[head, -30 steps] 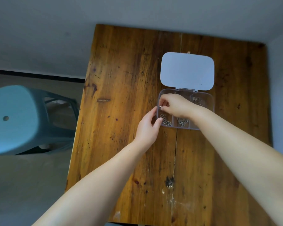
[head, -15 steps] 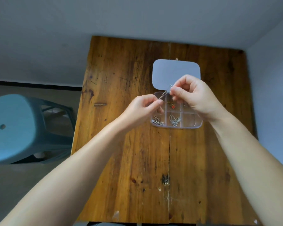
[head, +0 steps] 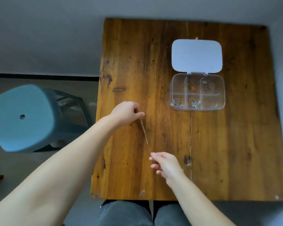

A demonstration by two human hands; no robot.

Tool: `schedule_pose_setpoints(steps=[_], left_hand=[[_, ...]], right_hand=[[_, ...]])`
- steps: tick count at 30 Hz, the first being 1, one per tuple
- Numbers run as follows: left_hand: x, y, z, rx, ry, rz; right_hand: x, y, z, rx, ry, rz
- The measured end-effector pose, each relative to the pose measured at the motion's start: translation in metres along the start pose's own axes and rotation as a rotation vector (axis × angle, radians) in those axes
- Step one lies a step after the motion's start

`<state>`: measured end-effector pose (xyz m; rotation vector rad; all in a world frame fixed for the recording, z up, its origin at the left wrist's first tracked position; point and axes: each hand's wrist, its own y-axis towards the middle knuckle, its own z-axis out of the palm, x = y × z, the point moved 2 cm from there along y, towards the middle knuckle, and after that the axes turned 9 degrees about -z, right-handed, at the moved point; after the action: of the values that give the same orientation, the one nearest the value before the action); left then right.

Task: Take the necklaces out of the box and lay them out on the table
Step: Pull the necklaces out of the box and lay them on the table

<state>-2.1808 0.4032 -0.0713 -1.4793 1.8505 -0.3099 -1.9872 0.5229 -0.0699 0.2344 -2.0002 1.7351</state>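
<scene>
A thin silver necklace (head: 145, 134) is stretched straight between my two hands over the left part of the wooden table (head: 235, 152). My left hand (head: 127, 112) pinches its far end; my right hand (head: 166, 163) pinches its near end. The clear plastic box (head: 220, 99) stands open at the back right, its white lid (head: 197, 56) folded away. Several compartments hold small chains, one with a red pendant (head: 193, 89). The far-left and near-right compartments look empty.
A teal plastic stool (head: 21, 118) stands off the table's left edge. Grey walls run close behind the table and along its right side. My knees in dark trousers (head: 126, 212) sit under the near edge.
Both hands left the box with one necklace. They moved left and toward me and pulled apart, so the chain is now stretched out above the table.
</scene>
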Motion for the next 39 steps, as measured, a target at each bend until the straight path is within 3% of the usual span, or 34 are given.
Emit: schedule_pose_setpoints(steps=[4,10,14,18,21,25,29,35,39], left_hand=[[-0.004,-0.002,0.014,-0.086,0.264,0.216],[-0.008,0.0,0.025,-0.207,0.464,0.308],[-0.018,-0.001,0.024,-0.276,0.405,0.29],[-0.056,-0.009,0.031,-0.338,0.235,0.353],[-0.085,-0.007,0.043,-0.353,0.136,0.326],[-0.099,0.001,0.054,-0.365,0.012,0.216],[-0.104,0.006,0.055,-0.43,-0.011,0.199],[-0.106,0.008,0.061,-0.481,-0.04,0.162],[-0.108,0.007,0.061,-0.476,-0.046,0.147]], right_hand=[[-0.032,-0.002,0.033,-0.067,-0.074,-0.009],[-0.027,0.002,0.038,-0.038,-0.602,-0.185],[0.018,0.001,0.005,0.008,-0.55,-0.323],[0.113,0.012,-0.078,-0.288,-0.473,-0.666],[0.172,0.044,-0.123,-0.379,-0.717,-0.809],[0.214,0.093,-0.136,-0.234,-1.301,-0.85],[0.224,0.116,-0.127,-0.169,-1.606,-0.904],[0.235,0.125,-0.114,-0.166,-1.806,-0.711],[0.236,0.121,-0.116,-0.115,-1.572,-0.667]])
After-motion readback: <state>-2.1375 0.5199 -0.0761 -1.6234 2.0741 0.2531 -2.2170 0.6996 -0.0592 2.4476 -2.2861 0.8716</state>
